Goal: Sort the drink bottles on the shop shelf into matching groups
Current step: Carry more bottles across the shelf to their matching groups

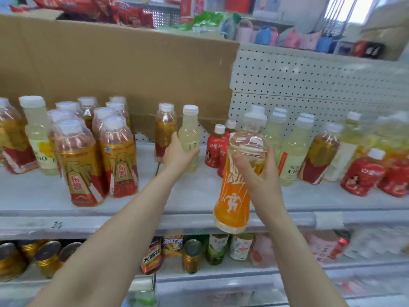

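Two hands are at work, each closed on a bottle. The right hand is wrapped round the upper half of an orange bottle, held in the air, tilted, its base out past the shelf edge. The left hand grips the lower part of a pale bottle that stands upright on the shelf, thumb on its left side, fingers curled round its right. Just left of it stands a lone gold bottle, touching or nearly touching the hand. Further left is a cluster of gold bottles with another pale one among them. To the right stand small red bottles, then pale, gold and red ones mixed together. A cardboard sheet leans behind the left side.
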`<state>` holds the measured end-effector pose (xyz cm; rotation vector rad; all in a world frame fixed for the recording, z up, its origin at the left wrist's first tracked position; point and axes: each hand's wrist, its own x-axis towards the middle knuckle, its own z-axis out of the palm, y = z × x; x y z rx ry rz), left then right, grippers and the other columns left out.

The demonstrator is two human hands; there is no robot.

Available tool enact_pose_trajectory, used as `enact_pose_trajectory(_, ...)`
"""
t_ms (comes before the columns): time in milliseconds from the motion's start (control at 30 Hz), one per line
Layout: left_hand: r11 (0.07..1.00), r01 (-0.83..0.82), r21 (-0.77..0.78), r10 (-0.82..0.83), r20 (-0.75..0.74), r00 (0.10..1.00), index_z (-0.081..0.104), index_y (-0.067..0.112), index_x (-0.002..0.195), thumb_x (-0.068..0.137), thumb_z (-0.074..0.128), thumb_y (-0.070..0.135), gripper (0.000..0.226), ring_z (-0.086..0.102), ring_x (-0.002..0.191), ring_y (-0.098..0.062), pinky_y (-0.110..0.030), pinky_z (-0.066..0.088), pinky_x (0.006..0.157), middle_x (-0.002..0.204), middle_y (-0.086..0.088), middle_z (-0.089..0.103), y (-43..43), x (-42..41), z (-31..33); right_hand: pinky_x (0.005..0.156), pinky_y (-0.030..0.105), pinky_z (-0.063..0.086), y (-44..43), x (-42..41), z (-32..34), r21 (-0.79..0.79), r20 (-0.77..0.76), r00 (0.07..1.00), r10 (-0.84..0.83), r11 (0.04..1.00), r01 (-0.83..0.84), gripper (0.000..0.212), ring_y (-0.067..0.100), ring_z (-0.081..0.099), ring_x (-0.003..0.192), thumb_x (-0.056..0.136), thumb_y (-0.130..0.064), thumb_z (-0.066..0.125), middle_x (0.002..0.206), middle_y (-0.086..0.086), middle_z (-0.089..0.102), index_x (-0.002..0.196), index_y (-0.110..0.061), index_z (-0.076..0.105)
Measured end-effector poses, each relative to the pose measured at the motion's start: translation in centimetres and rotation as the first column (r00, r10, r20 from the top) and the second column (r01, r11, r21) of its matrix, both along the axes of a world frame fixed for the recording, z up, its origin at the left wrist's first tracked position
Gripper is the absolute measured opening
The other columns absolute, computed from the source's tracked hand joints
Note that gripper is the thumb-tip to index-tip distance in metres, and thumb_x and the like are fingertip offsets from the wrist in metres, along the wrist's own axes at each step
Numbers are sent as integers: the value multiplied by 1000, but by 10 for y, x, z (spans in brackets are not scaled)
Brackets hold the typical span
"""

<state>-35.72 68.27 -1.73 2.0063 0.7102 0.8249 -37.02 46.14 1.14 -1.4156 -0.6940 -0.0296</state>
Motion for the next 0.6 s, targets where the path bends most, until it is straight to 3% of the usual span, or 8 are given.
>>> enact_pose_trajectory(133,995,-36,-89,40,44,998,46,16,135,82,78,33,64,57,122,-28,-40,45,97,133,-6,60,0,17,-7,89,25,55,-20,7,-4,18,-34,998,-55,998,55,63,2,69,105,78,-44,72,114,-14,71,134,-28,49)
enact_pose_trajectory(300,998,-24,-52,32,157,987,52,28,121,80,77,42,50,60,109,-19,-36,48,90,115,7,62,-16,-13,-6,101,38,54,-41,13,-12,22,-88,989,-120,992,123,64,3,67,111,76,-56,79,119,-17,70,130,-42,48)
enact_pose_trajectory(367,997,39,-69,-23,208,978,53,35,112,80,76,46,40,61,98,-10,-36,51,86,105,15,62,-32,-34,2,102,43,53,-50,16,-16,46,-125,981,-147,987,153,74,7,66,116,73,-60,76,126,-12,67,137,-38,46)
enact_pose_trajectory(467,971,210,-113,-174,272,947,59,40,103,75,77,46,34,64,97,-7,-34,52,83,103,16,68,-64,-60,18,102,50,53,-65,23,-22,81,-182,970,-161,981,178,78,13,67,117,70,-63,76,128,-8,68,137,-39,46)
enact_pose_trajectory(600,917,357,-177,-296,298,907,63,40,101,64,71,55,41,68,98,-6,-32,53,81,102,14,73,-119,-65,24,101,53,53,-95,39,-25,102,-203,965,-169,976,192,62,17,69,114,73,-56,76,120,-7,72,128,-42,52)
